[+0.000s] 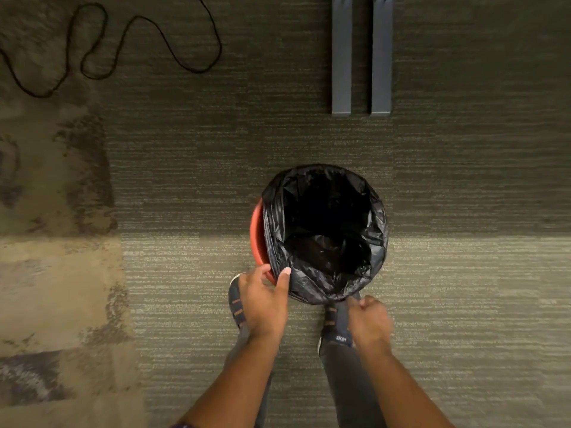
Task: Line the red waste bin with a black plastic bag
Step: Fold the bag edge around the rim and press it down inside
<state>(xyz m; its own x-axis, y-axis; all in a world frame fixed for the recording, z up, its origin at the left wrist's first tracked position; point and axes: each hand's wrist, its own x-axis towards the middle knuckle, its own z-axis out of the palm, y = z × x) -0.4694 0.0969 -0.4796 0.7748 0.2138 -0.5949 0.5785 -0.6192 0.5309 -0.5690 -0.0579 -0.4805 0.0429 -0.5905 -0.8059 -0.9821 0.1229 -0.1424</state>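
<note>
One bin (255,233); one bag (324,230) — two hands (262,301).

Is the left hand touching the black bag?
Touching. The head view shows the left hand pinching the black bag at the bin's near rim, thumb pressed on the plastic.

Red bin (257,233) mostly hidden under black bag (324,230).

bin (255,233): red, a sliver at the bag's left edge
bag (324,233): glossy black
carpet (185,168): grey-green, fine horizontal streaks; mottled tan patches at left
cord (123,35): black, upper left
legs (361,57): grey-blue, top
shoes (336,319): dark navy, tan lace loops
</note>
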